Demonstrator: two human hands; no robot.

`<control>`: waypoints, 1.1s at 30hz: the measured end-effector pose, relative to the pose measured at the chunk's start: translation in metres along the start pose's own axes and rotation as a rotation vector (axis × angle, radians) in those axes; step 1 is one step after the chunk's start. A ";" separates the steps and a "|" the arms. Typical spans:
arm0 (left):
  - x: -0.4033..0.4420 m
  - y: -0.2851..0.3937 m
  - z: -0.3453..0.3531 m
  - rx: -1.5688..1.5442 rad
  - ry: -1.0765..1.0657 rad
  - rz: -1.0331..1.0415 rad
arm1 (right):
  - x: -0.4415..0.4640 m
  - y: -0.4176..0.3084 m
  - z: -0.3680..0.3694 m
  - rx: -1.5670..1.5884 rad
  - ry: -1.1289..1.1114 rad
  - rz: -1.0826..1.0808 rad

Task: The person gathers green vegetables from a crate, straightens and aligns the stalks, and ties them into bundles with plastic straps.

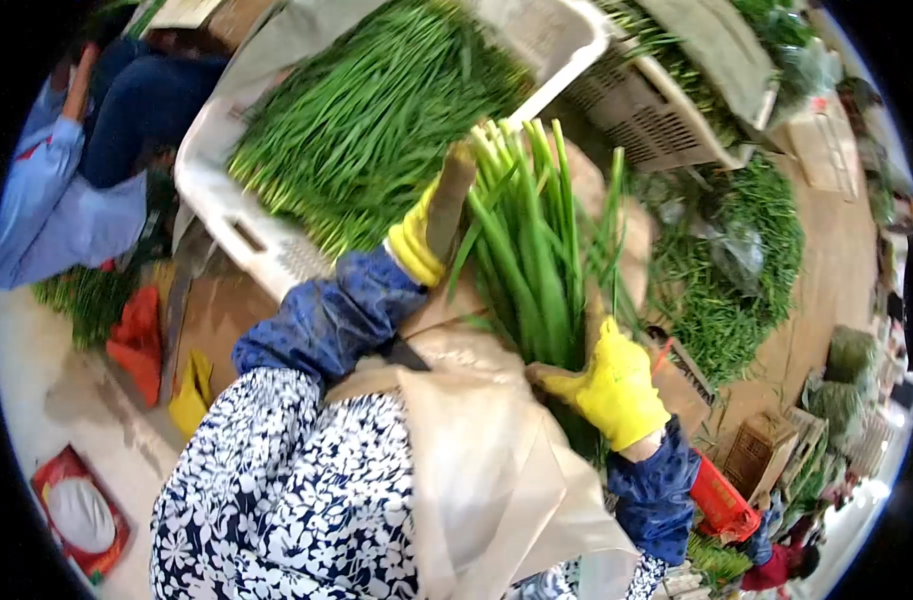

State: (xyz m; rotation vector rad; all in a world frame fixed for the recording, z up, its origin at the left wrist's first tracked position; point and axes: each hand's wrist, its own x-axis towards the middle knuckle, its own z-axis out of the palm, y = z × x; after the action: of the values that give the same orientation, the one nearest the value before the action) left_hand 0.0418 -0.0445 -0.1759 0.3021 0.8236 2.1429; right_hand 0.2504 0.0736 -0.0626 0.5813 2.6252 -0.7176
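Note:
A bunch of garlic chives (525, 255) stands in front of my lap, its pale cut ends pointing up and away. My right hand (617, 385), in a yellow glove, grips the bunch low on its right side, thumb across the front. My left hand (442, 215), in a yellow glove with a dirty dark palm, is held flat beside the upper left of the bunch, fingers straight. Whether its palm touches the stalks I cannot tell. Beyond it, a white plastic crate (209, 195) holds a large heap of chives (377, 120).
Another crate (667, 115) with greens stands at the upper right. Loose green leaves (727, 270) and clear plastic lie on the right. A red basket (722, 500) and a cardboard box (760, 450) are lower right. A person in blue (77, 200) sits at the left.

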 end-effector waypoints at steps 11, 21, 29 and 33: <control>-0.025 0.021 -0.008 -0.185 0.002 -0.187 | 0.101 0.067 -0.028 0.419 0.612 -0.086; 0.048 -0.001 0.014 0.053 -0.244 -0.232 | 0.064 -0.014 0.010 0.805 0.464 -0.341; 0.074 -0.031 0.031 0.162 -0.286 -0.185 | 0.064 0.001 -0.025 0.674 0.693 -0.061; 0.075 -0.038 0.041 0.193 -0.250 -0.178 | 0.067 0.005 -0.062 0.434 0.607 -0.144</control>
State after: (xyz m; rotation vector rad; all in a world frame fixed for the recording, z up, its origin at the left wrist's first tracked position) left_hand 0.0353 0.0492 -0.1738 0.5634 0.8773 1.8196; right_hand 0.1814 0.1308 -0.0437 0.8439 3.0960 -1.3568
